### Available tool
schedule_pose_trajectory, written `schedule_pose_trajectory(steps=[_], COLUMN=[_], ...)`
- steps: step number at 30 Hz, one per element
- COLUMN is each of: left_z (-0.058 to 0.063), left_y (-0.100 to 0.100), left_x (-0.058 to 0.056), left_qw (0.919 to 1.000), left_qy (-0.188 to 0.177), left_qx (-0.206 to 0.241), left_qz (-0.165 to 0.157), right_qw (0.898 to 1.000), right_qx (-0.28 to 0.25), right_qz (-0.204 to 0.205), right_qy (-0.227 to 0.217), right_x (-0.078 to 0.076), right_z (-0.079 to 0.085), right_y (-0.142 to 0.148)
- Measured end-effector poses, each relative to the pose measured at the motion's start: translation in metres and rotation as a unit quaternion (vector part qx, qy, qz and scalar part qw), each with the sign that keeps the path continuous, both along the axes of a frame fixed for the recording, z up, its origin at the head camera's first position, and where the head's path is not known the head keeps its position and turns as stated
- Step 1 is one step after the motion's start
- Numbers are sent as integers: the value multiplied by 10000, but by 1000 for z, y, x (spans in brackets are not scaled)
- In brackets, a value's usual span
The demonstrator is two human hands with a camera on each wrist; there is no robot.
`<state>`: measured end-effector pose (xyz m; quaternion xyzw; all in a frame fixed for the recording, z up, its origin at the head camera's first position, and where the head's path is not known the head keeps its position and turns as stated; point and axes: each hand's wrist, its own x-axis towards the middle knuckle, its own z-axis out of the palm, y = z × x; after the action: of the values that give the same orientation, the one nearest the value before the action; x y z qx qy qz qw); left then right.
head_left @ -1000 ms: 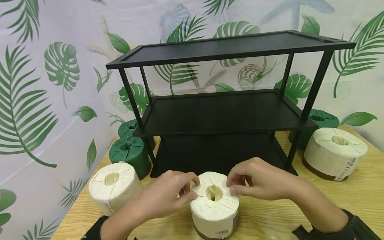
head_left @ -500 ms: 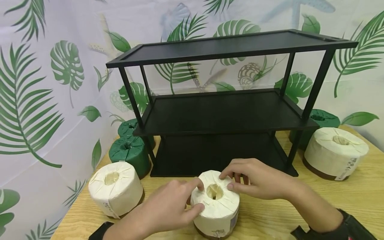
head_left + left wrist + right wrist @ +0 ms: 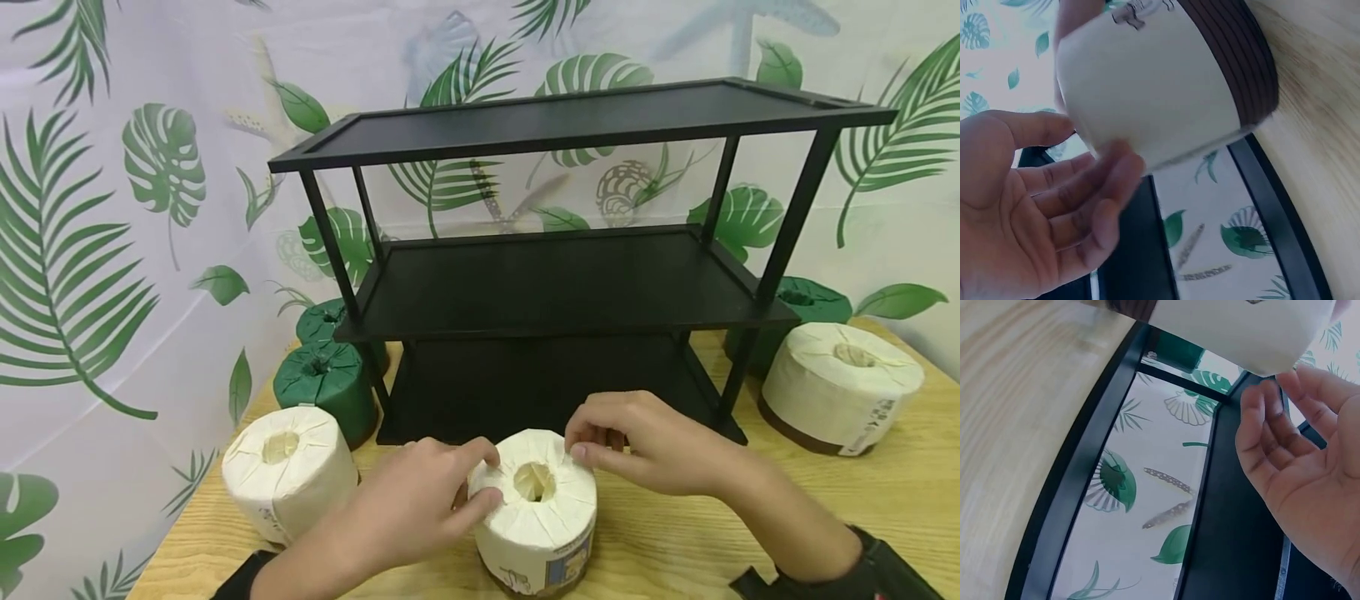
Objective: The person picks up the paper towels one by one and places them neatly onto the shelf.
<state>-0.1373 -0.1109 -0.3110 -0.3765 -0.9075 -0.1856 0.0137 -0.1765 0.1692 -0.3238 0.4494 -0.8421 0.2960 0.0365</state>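
A paper-wrapped toilet roll (image 3: pixel 534 533), cream with a dark brown band at its base, stands upright on the wooden table in front of the shelf. A line drawing and a blue printed label show on its near side. My left hand (image 3: pixel 423 500) is at its upper left rim, thumb and index fingertip on the top edge. In the left wrist view the left hand's fingers (image 3: pixel 1072 200) are loosely bent against the roll (image 3: pixel 1147 94). At the upper right rim, my right hand (image 3: pixel 637 442) touches with fingertips and thumb, its palm (image 3: pixel 1310 481) away from the wrapper.
Behind the roll stands a black three-tier shelf (image 3: pixel 540 279). Another cream roll (image 3: pixel 288 471) and two green rolls (image 3: pixel 324 387) sit at its left. On the right are a cream roll (image 3: pixel 840 392) and a green one (image 3: pixel 817 300). A leaf-patterned cloth (image 3: pixel 187 350) hangs behind.
The roll has turned in place, its near side swinging left, bringing the blue label into view. Both hands moved in over its top and then back out to the rim.
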Motion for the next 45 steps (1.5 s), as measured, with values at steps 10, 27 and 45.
schedule_pose_trajectory(steps=[10, 27, 45], left_z=[-1, 1, -2], left_y=[7, -3, 0], left_x=[9, -5, -3], left_qw=[9988, 9990, 9970], left_qy=[-418, -44, -185], left_qx=[216, 440, 555], left_qz=[-109, -96, -505], right_qw=[9995, 9997, 9985], right_qx=[203, 125, -163], right_qz=[-26, 41, 510], right_qy=[-243, -217, 91], right_x=[-2, 0, -2], right_z=[-4, 2, -7], right_y=[-5, 2, -2])
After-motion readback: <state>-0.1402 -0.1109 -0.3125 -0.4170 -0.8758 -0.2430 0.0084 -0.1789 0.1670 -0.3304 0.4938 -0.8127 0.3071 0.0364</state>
